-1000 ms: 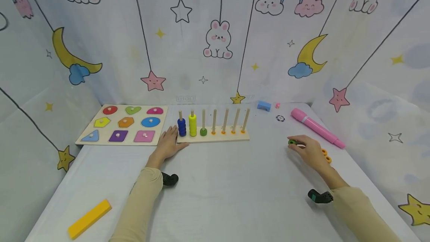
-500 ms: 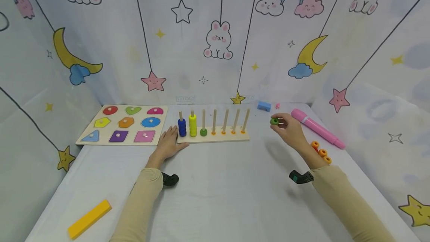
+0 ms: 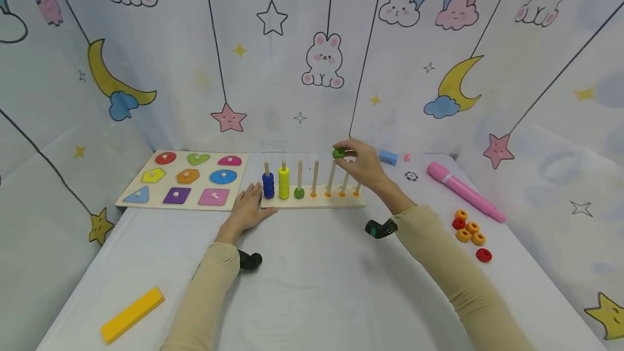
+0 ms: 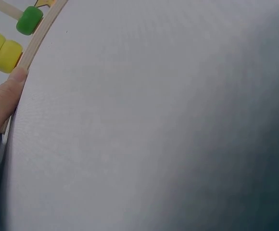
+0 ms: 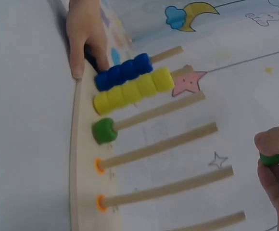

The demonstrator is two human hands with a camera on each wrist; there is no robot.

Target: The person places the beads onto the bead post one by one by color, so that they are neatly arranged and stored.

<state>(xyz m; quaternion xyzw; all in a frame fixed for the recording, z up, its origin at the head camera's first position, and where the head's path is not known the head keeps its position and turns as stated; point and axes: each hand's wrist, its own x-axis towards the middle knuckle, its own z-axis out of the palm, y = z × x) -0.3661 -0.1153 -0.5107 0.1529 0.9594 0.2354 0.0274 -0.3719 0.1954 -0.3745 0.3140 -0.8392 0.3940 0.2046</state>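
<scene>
A wooden peg board (image 3: 312,204) with a row of upright pegs stands at the table's back. Its first peg bears blue beads (image 3: 268,185), the second yellow beads (image 3: 284,183), the third a single green bead (image 3: 299,193). My left hand (image 3: 246,207) rests at the board's left end, fingers extended and thumb along the front edge; the left wrist view shows the thumb (image 4: 7,96) against that edge. Above the pegs, my right hand (image 3: 363,164) pinches another green bead (image 3: 338,153) between thumb and fingers. In the right wrist view this bead (image 5: 270,159) is partly hidden by the fingers.
A shape puzzle board (image 3: 182,183) lies left of the pegs. Orange beads (image 3: 463,235) and red beads (image 3: 483,255) lie at right, near a pink marker (image 3: 465,191). A blue block (image 3: 388,157) sits behind; a yellow block (image 3: 132,314) lies front left.
My right hand has carried the green bead left and up from the right side to over the pegs. The left hand keeps its place on the board; the head view has shifted slightly.
</scene>
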